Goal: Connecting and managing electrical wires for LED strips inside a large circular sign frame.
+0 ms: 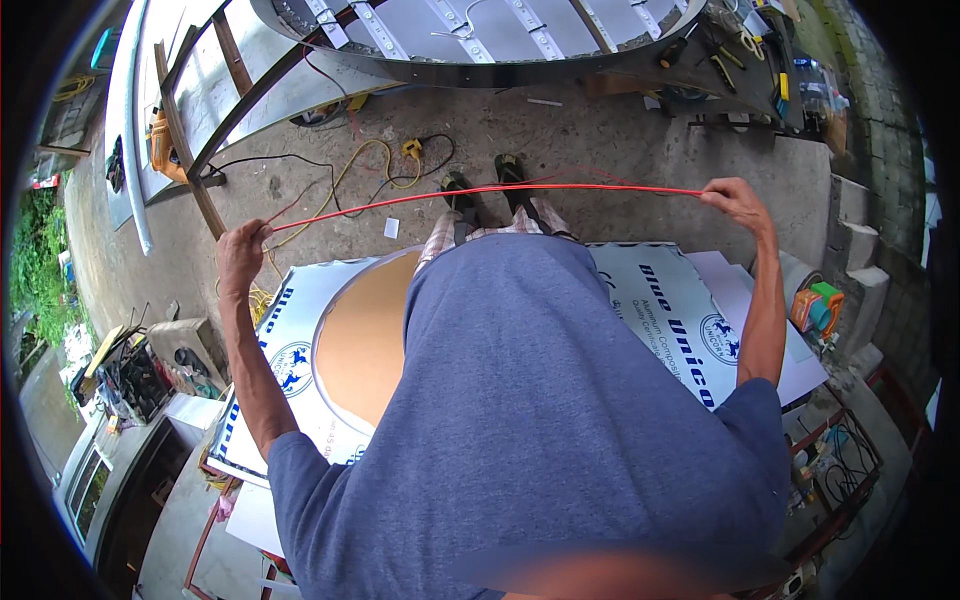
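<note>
Bright red wire (560, 186), skinny and glossy, slightly arched, stretched across in front of the person's blue shirt (520, 350). Left hand (243, 255) and right hand (737, 205) are wide apart, each clamped on it. Fingers hide its ends. Round frame (480, 74) up top's cut off.

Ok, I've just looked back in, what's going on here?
A person holds a red wire spread wide, one side in the grip of the left hand, the other in the grip of the right hand. It looks fairly taut. Ahead is a round, dark-rimmed frame with strips across it, untouched by either hand.
</note>
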### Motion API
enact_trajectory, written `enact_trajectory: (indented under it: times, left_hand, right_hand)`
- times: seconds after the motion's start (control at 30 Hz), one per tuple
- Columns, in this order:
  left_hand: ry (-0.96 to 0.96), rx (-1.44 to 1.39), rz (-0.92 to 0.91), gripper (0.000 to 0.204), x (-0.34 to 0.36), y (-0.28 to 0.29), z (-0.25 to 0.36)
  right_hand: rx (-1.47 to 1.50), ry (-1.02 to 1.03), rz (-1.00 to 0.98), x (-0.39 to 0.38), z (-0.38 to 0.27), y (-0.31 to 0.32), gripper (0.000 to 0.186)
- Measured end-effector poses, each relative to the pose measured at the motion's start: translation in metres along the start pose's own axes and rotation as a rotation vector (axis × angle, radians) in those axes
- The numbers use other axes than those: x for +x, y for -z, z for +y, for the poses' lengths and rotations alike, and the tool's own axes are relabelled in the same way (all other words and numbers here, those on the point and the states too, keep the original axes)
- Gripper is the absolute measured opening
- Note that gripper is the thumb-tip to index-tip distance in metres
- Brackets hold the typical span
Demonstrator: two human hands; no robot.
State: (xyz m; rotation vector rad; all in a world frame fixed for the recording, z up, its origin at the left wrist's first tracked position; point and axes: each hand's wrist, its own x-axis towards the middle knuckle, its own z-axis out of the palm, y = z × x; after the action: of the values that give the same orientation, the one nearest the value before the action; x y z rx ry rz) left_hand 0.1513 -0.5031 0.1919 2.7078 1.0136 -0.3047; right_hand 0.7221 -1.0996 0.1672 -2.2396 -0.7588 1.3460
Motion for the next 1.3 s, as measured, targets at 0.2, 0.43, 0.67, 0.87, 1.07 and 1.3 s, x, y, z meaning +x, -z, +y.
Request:
enact_trajectory:
  times: [0.2,0.43,0.67,0.87,1.07,1.3]
  left_hand:
    - [0.06,-0.009,-0.022,0.022,-0.02,-0.021,-0.02]
    - [0.176,-0.191,-0.094,0.023,-0.025,-0.042,-0.001]
    - [-0.119,-0.664,-0.342,0.023,-0.024,-0.066,0.152]
    - [-0.578,-0.567,-0.263,0.014,0.009,-0.087,0.319]
    - [-0.775,-0.643,-0.379,0.016,0.023,-0.072,0.36]
    - [-0.578,-0.524,-0.298,0.025,0.049,-0.054,0.284]
  right_hand:
    - [-0.192,-0.013,0.15,-0.012,0.052,0.027,0.026]
    - [-0.344,-0.139,0.154,-0.008,0.093,0.014,0.018]
    - [-0.024,0.232,0.27,0.065,0.0,-0.096,0.038]
    - [0.586,0.063,-0.37,0.173,-0.166,-0.246,0.064]
    - [-0.246,0.432,-0.039,0.232,-0.235,-0.279,0.082]
    - [0.187,0.492,-0.244,0.297,-0.32,-0.292,0.082]
